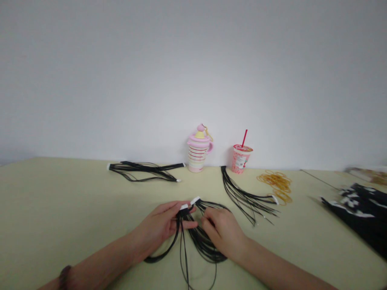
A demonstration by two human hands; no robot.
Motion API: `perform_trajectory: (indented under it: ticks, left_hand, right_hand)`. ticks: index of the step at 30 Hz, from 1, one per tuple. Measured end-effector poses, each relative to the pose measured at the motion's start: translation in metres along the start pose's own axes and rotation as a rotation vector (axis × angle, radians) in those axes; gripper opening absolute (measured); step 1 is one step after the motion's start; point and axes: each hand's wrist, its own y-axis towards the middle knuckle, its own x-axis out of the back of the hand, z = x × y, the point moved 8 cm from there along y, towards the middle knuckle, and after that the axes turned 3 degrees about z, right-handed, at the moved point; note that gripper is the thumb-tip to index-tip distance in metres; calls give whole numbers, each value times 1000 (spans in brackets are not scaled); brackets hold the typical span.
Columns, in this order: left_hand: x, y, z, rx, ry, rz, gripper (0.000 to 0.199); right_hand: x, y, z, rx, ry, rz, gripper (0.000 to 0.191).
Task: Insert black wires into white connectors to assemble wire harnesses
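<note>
A black wire harness (204, 241) with white connectors is between my two hands, just above the front middle of the table. My left hand (161, 225) grips it near one white connector (184, 207), thumb on top and fingers underneath. A second white connector (195, 200) sits just beyond, close to the left fingertips. My right hand (222, 229) is closed, fingers curled around the looped wires on the right side. Its fingertips are partly hidden, but strands run into them. Some wires hang down in loops toward me.
Two more black wire harnesses lie behind, one at left (148, 171) and one at right (242, 195). A striped pink mug (198, 153) and a pink cup with a red straw (241, 159) stand by the wall. Yellow rubber bands (276, 183) and piled black harnesses (363, 205) lie at right.
</note>
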Motion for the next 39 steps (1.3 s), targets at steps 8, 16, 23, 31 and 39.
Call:
perform_trajectory:
  ticks: [8,16,23,31,39]
  left_hand:
    - [-1,1,-1,-8,-4,-5,23]
    - [-11,-1,-3,-17,1,63,25]
    - [-6,0,2,-19,-8,31,24]
    - [-9,2,2,-20,30,52,24]
    - [-12,0,6,2,178,113,24]
  right_hand:
    - [0,1,-4,-59,94,-2,16]
    - [-1,3,-7,-54,127,42,19]
    - [-2,2,-6,-40,108,29,18]
    - [-3,5,-13,-124,148,60,19]
    - [-3,4,-11,-144,67,78,20]
